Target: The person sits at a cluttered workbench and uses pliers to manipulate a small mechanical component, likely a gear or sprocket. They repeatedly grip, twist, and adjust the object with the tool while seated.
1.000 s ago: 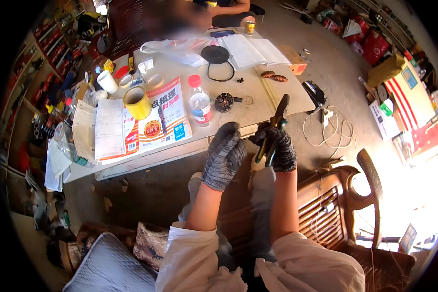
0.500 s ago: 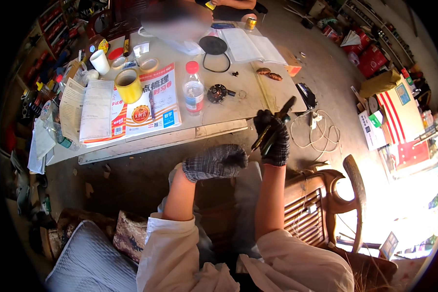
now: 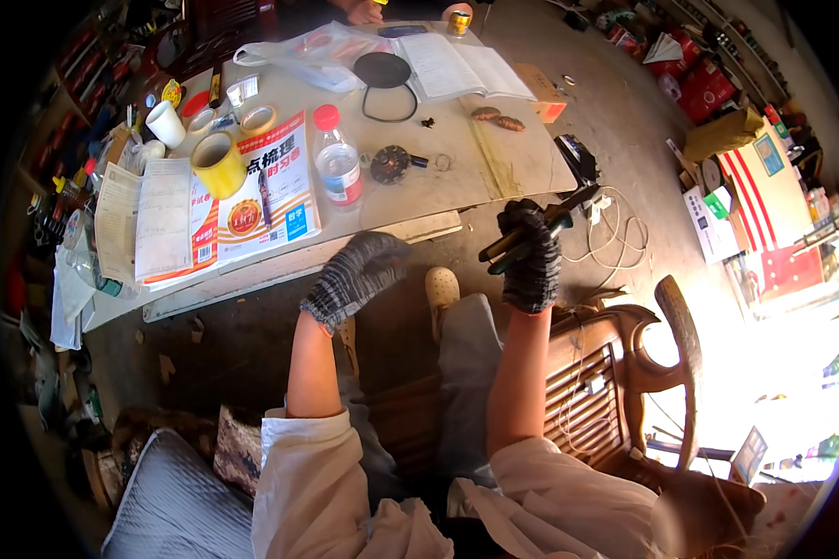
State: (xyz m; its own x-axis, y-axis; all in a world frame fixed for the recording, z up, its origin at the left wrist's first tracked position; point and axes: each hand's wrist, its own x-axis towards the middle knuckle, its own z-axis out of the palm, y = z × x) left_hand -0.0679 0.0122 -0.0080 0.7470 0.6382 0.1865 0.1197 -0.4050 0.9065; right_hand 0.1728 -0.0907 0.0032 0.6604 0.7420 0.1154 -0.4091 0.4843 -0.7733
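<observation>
My right hand [image 3: 529,256], in a grey-black knit glove, is closed around dark-handled pliers [image 3: 569,212]. They slant up to the right, beside the table's near right corner. My left hand [image 3: 354,275], gloved alike, hangs just off the table's front edge, its fingers stretched out and a little blurred; nothing shows in it. Nearest to it on the table stands a clear bottle [image 3: 337,168] with a red cap. Right of the bottle lies a round black part [image 3: 390,165] with a short stub, beside a small thin ring [image 3: 443,162].
Printed booklets [image 3: 266,200], a yellow tape roll [image 3: 218,166] and a white cup [image 3: 165,124] crowd the table's left. A black disc [image 3: 382,69], a belt loop [image 3: 390,118] and an open notebook [image 3: 452,67] lie farther back. A wooden armchair [image 3: 587,401] stands at right. Another person's hand [image 3: 364,11] shows at the far edge.
My left hand has moved left and up toward the table edge, away from my right hand, its fingers stretching out. The pliers have tilted rightward. The other person has drawn back from the table.
</observation>
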